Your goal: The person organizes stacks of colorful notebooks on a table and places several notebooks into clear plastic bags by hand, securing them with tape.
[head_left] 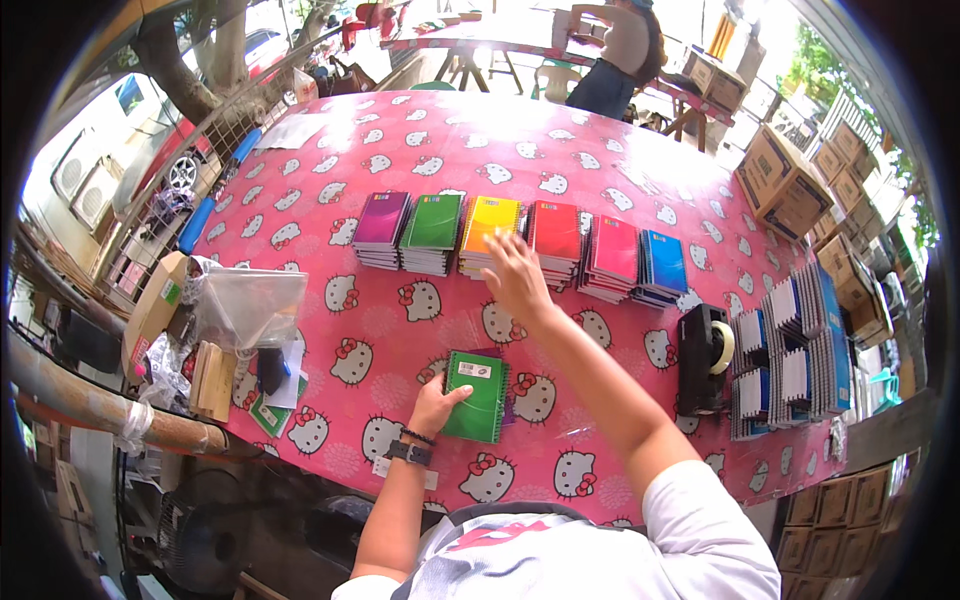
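Observation:
My left hand [436,408] grips the left edge of a green spiral notebook [476,410], thumb on top near its white label. A strip of purple, perhaps another notebook, peeks out from beneath it. Farther off, my right hand [515,276] stretches over the lower right of the yellow notebook stack [490,222], fingers spread; whether they touch the cover I cannot tell. Spiral notebooks stand in a row of stacks: purple [381,222] and green [432,224] left of the yellow, then red [556,235], pink [612,250] and blue [663,265] to the right.
A black tape dispenser [702,365] stands right of my forearm, beside several piles of blue notebooks [825,345]. Clear plastic sleeves [250,305] and a wooden block [212,380] lie at the left edge. Cardboard boxes [780,185] stack up right; a person [615,55] stands behind the table.

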Available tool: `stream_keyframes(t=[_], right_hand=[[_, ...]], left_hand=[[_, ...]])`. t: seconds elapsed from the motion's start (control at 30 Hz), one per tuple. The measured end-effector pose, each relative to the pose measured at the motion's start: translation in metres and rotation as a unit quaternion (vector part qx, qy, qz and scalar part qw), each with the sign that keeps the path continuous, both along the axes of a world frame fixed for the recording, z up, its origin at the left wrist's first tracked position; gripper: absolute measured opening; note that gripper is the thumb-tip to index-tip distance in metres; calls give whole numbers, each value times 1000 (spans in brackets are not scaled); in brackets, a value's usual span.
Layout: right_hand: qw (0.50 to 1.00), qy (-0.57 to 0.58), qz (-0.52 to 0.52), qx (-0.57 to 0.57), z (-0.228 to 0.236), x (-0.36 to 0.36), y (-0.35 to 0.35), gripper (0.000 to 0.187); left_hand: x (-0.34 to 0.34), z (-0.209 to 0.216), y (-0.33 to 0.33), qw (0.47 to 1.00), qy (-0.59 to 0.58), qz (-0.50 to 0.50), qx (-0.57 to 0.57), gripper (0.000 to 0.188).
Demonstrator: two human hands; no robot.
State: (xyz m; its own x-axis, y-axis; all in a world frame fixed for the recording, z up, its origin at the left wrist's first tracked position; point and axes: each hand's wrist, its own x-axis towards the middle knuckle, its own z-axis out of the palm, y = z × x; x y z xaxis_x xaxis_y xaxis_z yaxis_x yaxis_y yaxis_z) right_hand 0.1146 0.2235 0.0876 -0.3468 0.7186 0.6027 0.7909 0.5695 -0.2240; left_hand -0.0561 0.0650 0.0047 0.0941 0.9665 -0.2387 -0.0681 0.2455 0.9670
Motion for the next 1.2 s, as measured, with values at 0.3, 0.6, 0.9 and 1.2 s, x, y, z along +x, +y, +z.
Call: stream_keyframes(t=[0.3,0.6,0.9,1.2], right_hand=[[999,-24,14,23,34,12,27,15],[891,119,162,-407,-2,40,-75,25],[962,-106,-224,117,10,57,19,48],[986,144,-78,-33,39,64,-21,24]], left_hand=[[5,0,-3,999,-33,15,-7,38],[3,5,3,993,-108,-16,-39,56],[7,8,1,1000,10,-18,-10,46],[0,-3,0,999,25,18,-17,47]])
